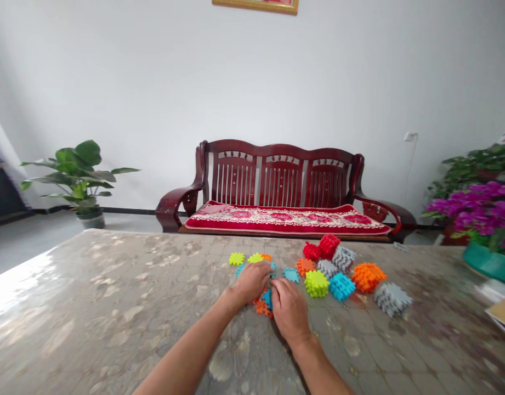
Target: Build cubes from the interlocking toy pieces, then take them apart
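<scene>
Pressing toothed tiles [264, 303] together mid-table, left hand [252, 281] and right hand [288, 310] both gripping; best kept flat, teeth aligned.

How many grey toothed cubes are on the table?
3: one grey cube by the red ones, one just left of it, one at the far right. Hands may hide more pieces.

Single view, head-mounted. I am looking out from the camera worn on the head, facing forward and slightly downward across the bench [91, 307]. The hands, left hand [252, 281] and right hand [289, 312], are sitting low at centre, near the lens, with the forearms entering from the bottom edge. The far half of the frame is taking in the wooden sofa [281, 186] and the white wall [153, 82], well beyond the bench's far edge. No second view is sharing this scene.
</scene>
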Available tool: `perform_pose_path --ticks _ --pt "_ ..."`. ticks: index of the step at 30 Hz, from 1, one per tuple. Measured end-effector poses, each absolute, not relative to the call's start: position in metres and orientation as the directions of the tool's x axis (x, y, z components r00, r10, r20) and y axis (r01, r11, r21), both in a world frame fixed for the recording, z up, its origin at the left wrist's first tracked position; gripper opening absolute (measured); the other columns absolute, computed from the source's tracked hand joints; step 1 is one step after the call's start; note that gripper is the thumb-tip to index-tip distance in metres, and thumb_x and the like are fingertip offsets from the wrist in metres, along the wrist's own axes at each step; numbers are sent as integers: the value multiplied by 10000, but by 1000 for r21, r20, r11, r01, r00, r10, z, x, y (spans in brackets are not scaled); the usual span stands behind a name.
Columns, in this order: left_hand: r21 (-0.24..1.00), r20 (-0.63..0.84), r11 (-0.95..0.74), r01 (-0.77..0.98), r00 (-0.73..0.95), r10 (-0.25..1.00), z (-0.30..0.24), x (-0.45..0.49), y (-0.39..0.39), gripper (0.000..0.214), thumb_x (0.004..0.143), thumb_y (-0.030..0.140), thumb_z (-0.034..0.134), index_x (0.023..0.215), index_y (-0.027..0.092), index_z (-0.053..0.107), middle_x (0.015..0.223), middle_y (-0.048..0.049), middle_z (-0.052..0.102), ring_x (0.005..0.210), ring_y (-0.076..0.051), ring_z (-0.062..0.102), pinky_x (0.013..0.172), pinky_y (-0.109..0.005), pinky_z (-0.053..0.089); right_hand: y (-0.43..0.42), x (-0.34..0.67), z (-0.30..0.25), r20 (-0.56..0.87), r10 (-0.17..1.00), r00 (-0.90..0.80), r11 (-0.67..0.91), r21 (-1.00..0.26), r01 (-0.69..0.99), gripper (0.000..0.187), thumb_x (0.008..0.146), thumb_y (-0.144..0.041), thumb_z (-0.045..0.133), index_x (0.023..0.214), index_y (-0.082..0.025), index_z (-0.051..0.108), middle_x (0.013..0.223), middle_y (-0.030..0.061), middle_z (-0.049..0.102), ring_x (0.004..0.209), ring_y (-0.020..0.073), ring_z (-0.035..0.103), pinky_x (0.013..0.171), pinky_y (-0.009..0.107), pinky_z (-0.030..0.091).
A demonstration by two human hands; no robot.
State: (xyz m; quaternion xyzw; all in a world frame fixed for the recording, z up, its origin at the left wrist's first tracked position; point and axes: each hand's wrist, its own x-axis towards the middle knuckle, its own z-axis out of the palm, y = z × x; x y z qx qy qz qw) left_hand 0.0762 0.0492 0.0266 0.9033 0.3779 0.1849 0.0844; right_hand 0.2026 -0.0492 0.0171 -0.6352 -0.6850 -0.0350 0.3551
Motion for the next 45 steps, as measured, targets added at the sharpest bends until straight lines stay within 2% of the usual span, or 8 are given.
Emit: perform_pose_path --ticks 4,7,10,17,25,32,38,45 --pt "324 318 -532 782 440 840 36 69 58 329 872 188 475 1120 267 677 1217 -33 666 1194 -200 547 1065 -345 369 -49 203 16 542 839 56 213 -421 882 262 934 -164 423 938 -231 676 951 36 688 917 171 606 848 272 403" --pt "308 242 -208 928 135 961 44 64 66 437 848 415 547 1258 272 598 1391 -96 542 1351 -317 388 1086 -515 305 -48 203 14 540 841 33 243 -431 869 243 925 -165 445 954 -229 678 984 32 689 952 168 602 878 267 402" --pt "297 81 -48 954 25 996 45 64 75 697 758 635 566 1340 253 519 1497 -168 396 1419 -407 241 1048 -624 281 -48 203 14 525 851 18 249 -433 867 244 914 -153 454 949 -234 682 996 29 687 966 166 599 884 263 405" --pt "249 11 -107 963 107 994 38 71 84 578 688 540 679 1191 268 596 1299 -151 554 1248 -373 468 960 -525 399 -48 203 16 486 874 6 235 -434 870 273 896 -126 439 933 -241 683 990 32 679 969 169 599 880 263 423" --pt "364 59 -184 913 175 983 37 69 79 574 645 422 737 1178 245 618 1275 -133 593 1187 -350 530 944 -448 441 -46 204 13 478 878 -6 244 -437 865 287 867 -91 446 922 -244 682 983 30 677 961 176 595 873 261 426" --pt "500 151 -372 782 344 927 32 58 64 405 674 237 727 1075 257 671 1148 -14 697 1117 -197 604 1023 -318 418 -46 205 12 505 862 36 243 -476 845 318 859 -88 433 971 -241 689 1027 40 688 997 179 605 903 281 438" --pt "757 75 -125 642 104 992 19 8 53 365 738 290 642 1082 171 674 870 -25 737 839 -205 682 750 -305 534 -47 204 15 501 862 70 184 -439 879 350 878 -119 440 1120 -217 672 1154 63 673 1093 185 580 984 317 421" --pt "618 128 -53 784 -34 991 7 -21 32 360 774 245 569 1117 217 673 1147 -36 705 1140 -218 595 1001 -324 424 -45 200 6 471 882 -1 150 -280 948 427 934 -336 498 1339 -207 543 1415 125 519 1332 269 412 1095 462 326"
